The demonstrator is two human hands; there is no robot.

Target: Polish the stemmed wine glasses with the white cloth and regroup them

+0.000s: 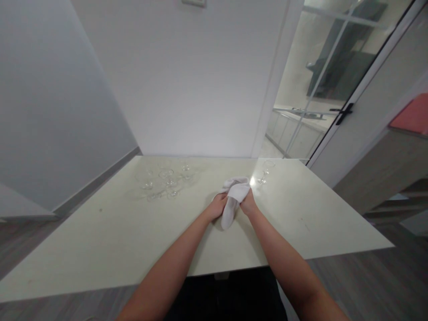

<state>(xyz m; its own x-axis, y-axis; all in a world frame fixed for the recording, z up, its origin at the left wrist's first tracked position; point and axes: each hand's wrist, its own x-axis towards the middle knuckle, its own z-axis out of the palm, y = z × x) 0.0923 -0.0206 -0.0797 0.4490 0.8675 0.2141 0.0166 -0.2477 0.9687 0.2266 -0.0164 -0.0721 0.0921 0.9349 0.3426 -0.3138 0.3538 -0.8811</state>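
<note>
Both my hands meet over the middle of a pale table [100, 240], wrapped round a white cloth [234, 196]. My left hand [217, 207] grips the cloth's left side with its fingers curled. On the right side my right hand [248, 204] closes on it too. The cloth bunches above the hands and hangs down between them. Whether anything is inside the cloth is hidden. A single clear stemmed glass [265, 171] stands upright just beyond my right hand.
Several clear stemmed glasses [165, 180] cluster on the far left part of the table. White walls stand behind the table. A glass door with a black handle [344, 113] is at the right, and a wooden shelf unit [391, 174] lies further right.
</note>
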